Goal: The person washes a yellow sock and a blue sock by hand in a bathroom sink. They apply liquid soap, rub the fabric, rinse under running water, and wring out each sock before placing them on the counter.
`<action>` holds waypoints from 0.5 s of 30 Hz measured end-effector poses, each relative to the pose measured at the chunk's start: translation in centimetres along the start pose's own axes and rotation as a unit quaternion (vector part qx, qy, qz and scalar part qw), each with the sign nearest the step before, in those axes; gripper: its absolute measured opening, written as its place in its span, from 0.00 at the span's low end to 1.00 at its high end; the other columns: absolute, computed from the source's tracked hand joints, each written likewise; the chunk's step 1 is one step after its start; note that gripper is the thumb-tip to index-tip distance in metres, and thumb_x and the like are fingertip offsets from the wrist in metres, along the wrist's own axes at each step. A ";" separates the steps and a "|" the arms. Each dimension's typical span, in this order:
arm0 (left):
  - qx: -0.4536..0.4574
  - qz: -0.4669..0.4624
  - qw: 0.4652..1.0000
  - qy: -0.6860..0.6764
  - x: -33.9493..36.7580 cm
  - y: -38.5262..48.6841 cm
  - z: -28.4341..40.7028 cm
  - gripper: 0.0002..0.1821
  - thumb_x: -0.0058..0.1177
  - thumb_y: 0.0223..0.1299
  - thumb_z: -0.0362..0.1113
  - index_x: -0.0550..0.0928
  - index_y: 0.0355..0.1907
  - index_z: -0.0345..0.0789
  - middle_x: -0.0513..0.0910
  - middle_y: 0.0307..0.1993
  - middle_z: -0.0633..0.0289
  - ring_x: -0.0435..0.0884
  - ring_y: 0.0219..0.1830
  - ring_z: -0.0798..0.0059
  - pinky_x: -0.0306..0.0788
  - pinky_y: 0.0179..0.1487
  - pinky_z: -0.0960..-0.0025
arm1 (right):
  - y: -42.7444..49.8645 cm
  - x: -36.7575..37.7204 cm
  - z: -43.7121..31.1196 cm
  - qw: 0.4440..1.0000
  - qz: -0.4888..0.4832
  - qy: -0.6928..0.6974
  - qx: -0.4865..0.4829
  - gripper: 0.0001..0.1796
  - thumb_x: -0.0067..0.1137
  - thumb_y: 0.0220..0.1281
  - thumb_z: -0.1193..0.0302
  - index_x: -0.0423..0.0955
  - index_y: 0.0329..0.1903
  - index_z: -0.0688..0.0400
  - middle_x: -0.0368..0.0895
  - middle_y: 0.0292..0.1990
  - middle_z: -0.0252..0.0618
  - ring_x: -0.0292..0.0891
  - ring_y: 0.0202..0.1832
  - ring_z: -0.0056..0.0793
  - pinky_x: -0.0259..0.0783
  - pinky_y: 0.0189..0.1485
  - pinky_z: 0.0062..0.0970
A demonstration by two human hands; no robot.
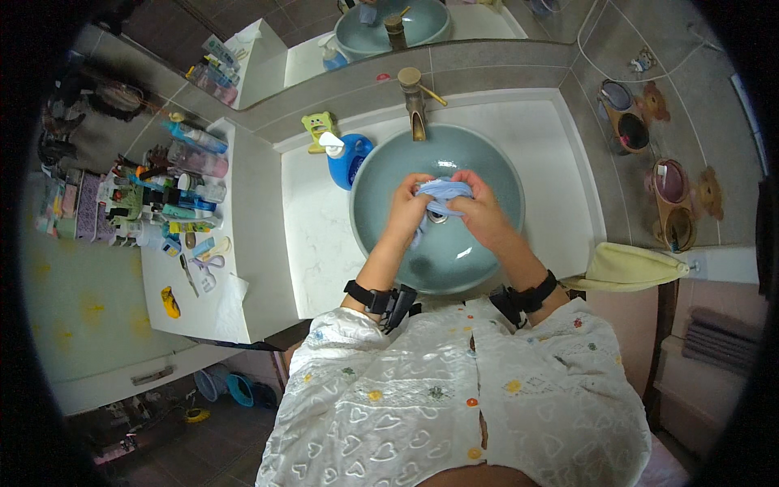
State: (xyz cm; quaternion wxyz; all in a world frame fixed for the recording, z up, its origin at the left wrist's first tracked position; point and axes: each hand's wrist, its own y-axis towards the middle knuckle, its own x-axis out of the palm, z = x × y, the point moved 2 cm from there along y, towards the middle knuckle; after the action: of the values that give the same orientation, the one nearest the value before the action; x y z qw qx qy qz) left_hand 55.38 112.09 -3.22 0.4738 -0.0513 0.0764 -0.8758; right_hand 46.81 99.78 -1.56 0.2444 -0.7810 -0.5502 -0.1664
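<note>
Over a round blue-green vessel sink (389,255), a bunched light-blue cloth (444,193) is held between my two hands. My left hand (411,207) grips its left side, and a loose end hangs below that hand. On the right side, my right hand (481,207) pinches the cloth with thumb and fingers. The metal drain (437,217) shows partly beneath the cloth. A bronze-coloured faucet (416,109) with a side lever stands behind the bowl; I see no water running from it.
Left of the sink stand a blue pump bottle (350,161) and a green bear-shaped holder (319,131). Many toiletries crowd the raised white counter (261,243). Cup holders (633,131) are on the right wall; a yellow-green towel (633,268) hangs at the right front.
</note>
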 end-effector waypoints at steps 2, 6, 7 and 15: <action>0.002 -0.014 1.000 0.010 1.0 -0.6 0.1 0.11 0.48 0.50 0.26 0.77 0.39 0.33 0.78 0.31 0.66 0.73 0.32 0.82 0.65 0.38 0.79 | 0.4 -0.2 -0.1 0.932 0.049 -0.332 -0.135 0.16 0.54 0.45 0.79 0.66 0.41 0.60 0.74 0.35 0.36 0.72 0.37 0.26 0.68 0.39 0.26; -0.076 -0.035 0.990 -0.113 1.6 -1.9 0.5 0.07 0.49 0.50 0.29 0.77 0.34 0.33 0.77 0.24 0.66 0.70 0.20 0.82 0.64 0.25 0.79 | 1.1 -1.3 0.3 0.796 0.154 -0.569 -0.136 0.17 0.51 0.44 0.80 0.66 0.42 0.61 0.74 0.34 0.38 0.73 0.36 0.27 0.68 0.39 0.27; -0.130 -0.046 0.969 -0.207 1.5 -2.2 0.7 0.06 0.50 0.50 0.31 0.77 0.32 0.34 0.76 0.22 0.67 0.68 0.18 0.82 0.62 0.23 0.78 | 1.1 -1.4 0.0 0.786 0.173 -0.568 -0.175 0.17 0.50 0.44 0.81 0.66 0.42 0.61 0.74 0.35 0.38 0.73 0.37 0.27 0.68 0.40 0.28; -0.253 -0.160 0.894 -0.333 0.5 -3.0 3.9 0.18 0.48 0.60 0.51 0.75 0.35 0.37 0.74 0.23 0.68 0.66 0.16 0.84 0.61 0.20 0.79 | -1.5 2.0 -2.3 0.980 -0.165 0.100 0.052 0.28 0.47 0.46 0.79 0.62 0.56 0.62 0.71 0.47 0.39 0.70 0.48 0.28 0.66 0.51 0.30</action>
State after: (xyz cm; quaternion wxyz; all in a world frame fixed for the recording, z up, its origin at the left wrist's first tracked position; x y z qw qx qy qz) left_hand 53.27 112.99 1.19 0.2956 -0.4693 0.1239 -0.8228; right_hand 46.07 100.40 1.72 0.3073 -0.6452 -0.6523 -0.2526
